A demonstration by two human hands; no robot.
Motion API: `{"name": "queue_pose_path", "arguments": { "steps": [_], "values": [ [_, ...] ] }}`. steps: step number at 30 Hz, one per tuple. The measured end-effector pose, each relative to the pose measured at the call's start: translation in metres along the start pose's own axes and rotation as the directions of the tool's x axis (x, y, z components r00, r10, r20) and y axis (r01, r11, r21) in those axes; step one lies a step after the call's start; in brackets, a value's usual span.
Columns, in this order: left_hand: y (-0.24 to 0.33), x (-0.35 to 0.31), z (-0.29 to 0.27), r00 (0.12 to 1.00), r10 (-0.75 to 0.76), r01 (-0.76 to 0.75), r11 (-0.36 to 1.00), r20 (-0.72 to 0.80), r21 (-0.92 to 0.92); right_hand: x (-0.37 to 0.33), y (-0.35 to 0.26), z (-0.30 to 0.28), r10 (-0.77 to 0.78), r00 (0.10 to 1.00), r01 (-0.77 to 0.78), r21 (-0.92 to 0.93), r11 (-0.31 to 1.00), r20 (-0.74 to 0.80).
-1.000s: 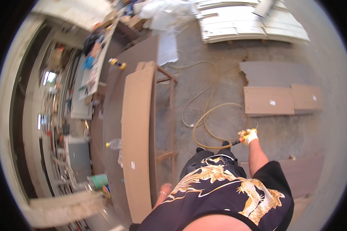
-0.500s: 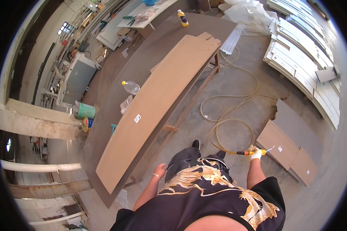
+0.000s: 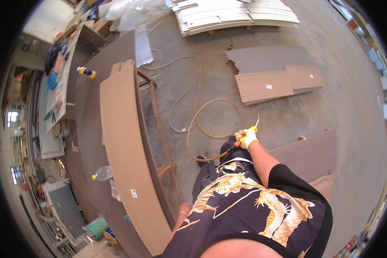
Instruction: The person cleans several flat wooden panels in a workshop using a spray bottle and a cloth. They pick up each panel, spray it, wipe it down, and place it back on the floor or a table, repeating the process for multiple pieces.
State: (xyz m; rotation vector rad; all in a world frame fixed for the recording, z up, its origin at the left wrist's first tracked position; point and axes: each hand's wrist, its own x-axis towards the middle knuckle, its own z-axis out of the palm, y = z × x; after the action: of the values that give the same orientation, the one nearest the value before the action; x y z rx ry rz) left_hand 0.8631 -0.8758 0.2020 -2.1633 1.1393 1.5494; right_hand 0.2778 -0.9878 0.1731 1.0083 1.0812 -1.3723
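A white glove covers my right hand (image 3: 249, 139), which is wrapped round a yellow air blow gun (image 3: 254, 128). The gun's thin nozzle points up and away from me. From its rear a translucent hose (image 3: 188, 145) loops over the floor. Bare and low by my side is my left hand (image 3: 184, 209), beside the work table; its fingers are blurred. On the dark table (image 3: 88, 129) to my left lies a long brown panel (image 3: 122, 142) with one curved edge and a small white label. Ahead on the right, labelled brown panels (image 3: 262, 87) rest against a grey board (image 3: 262, 56).
More brown panels (image 3: 314, 150) lie to my right. White boards (image 3: 236, 13) are stacked at the far side. The table carries a yellow bottle (image 3: 87, 72) and a clear plastic bottle (image 3: 102, 173). A green bucket (image 3: 97, 228) stands beyond it. Hose coils cross the floor ahead.
My view has turned to the right, so the table and panels appear further left. The blow gun stays in my right hand, its nozzle now pointing more forward.
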Motion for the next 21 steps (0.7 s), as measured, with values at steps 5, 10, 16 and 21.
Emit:
{"name": "queue_pose_path", "arguments": {
  "steps": [5,10,16,21],
  "values": [
    [0.171,0.076,-0.102,0.899,0.189,-0.279,0.943,-0.395,-0.182,0.008,-0.051,-0.055,0.004,0.990,-0.011,0.049,0.999,0.139],
    [0.365,0.106,-0.046,0.906,0.245,-0.303,0.945,-0.344,-0.126,0.042,-0.093,-0.084,0.118,0.969,-0.127,0.025,0.992,0.216],
    [0.530,0.183,0.237,0.990,0.117,-0.111,0.992,0.083,-0.067,0.110,-0.171,-0.084,0.242,0.949,-0.230,-0.082,0.970,0.204],
    [0.613,0.349,0.468,0.955,0.233,-0.274,0.930,0.183,0.246,0.154,-0.232,-0.085,0.132,0.988,-0.095,-0.372,0.923,0.076]
  ]
}}
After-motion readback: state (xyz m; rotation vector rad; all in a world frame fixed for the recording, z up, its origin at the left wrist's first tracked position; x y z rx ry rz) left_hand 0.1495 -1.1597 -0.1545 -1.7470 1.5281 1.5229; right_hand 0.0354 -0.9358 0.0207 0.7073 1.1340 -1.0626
